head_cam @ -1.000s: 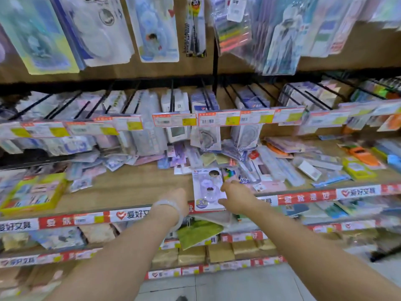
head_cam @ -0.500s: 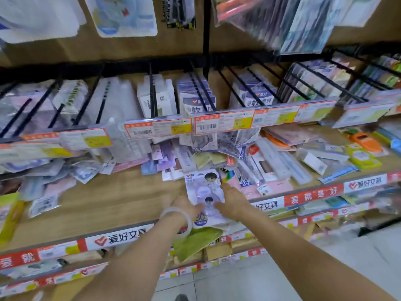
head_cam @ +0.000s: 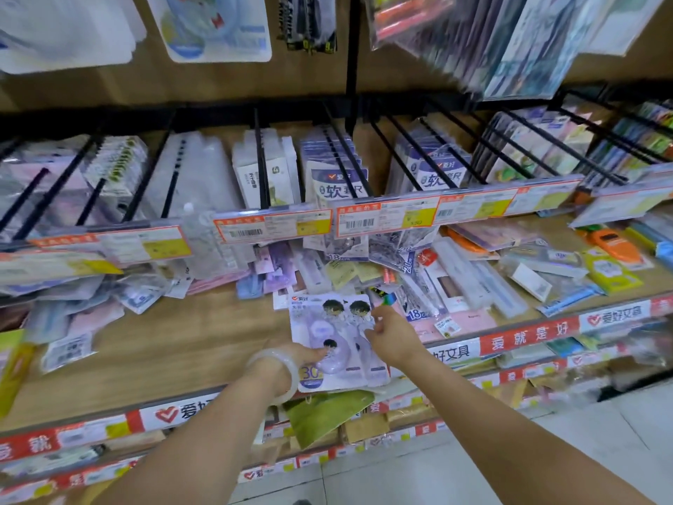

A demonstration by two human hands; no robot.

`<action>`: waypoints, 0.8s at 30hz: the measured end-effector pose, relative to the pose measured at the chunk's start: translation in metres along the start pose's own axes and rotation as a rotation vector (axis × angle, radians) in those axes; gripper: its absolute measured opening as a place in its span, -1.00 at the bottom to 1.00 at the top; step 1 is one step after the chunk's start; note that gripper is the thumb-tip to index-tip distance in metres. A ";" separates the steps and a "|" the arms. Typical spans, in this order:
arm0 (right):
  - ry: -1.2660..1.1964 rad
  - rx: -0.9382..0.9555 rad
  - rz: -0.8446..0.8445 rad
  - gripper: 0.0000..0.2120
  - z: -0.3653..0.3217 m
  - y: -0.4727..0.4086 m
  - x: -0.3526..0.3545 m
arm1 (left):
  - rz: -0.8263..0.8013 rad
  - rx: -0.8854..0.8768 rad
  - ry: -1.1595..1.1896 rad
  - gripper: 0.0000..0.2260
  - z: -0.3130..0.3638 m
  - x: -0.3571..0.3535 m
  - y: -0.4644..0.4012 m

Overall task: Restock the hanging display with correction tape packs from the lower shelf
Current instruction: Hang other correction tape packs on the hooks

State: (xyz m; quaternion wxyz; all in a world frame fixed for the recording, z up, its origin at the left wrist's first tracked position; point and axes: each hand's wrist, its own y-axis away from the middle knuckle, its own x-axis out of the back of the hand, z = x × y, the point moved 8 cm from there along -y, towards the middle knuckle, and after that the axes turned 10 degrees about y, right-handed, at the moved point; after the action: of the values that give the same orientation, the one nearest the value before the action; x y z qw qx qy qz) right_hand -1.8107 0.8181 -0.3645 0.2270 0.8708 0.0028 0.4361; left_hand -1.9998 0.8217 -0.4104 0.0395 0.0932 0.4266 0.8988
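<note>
Both hands (head_cam: 391, 340) grip correction tape packs (head_cam: 327, 322) over shelf (head_cam: 182, 344).

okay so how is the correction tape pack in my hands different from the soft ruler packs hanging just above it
The correction tape pack lies flat at the wooden shelf's front edge, held by the left hand and right hand; the soft ruler packs hang upright on black hooks, untouched. The tape pack shows cartoon characters and lilac dispensers; the ruler packs carry large white lettering on a purple band. Both are pale purple carded packs.
</note>
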 end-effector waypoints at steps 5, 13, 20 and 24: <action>0.263 -0.087 -0.056 -0.34 0.014 -0.002 -0.015 | 0.063 -0.085 0.005 -0.58 -0.002 0.041 -0.003; 0.368 -0.143 -0.030 -0.03 0.005 -0.003 -0.029 | 0.115 -0.128 0.013 -0.58 -0.013 0.070 0.010; 0.335 -0.203 -0.048 0.01 0.008 -0.007 -0.035 | 0.114 -0.116 0.048 -0.43 -0.032 0.078 0.007; 0.277 -0.260 -0.031 0.05 0.011 -0.003 -0.034 | 0.134 -0.124 0.068 -0.50 -0.030 0.083 0.019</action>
State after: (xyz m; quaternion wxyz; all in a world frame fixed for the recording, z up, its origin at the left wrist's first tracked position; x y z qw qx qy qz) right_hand -1.8227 0.8095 -0.3977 0.3418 0.7656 -0.0088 0.5449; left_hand -2.0867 0.7991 -0.4029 -0.0295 0.0881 0.3642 0.9267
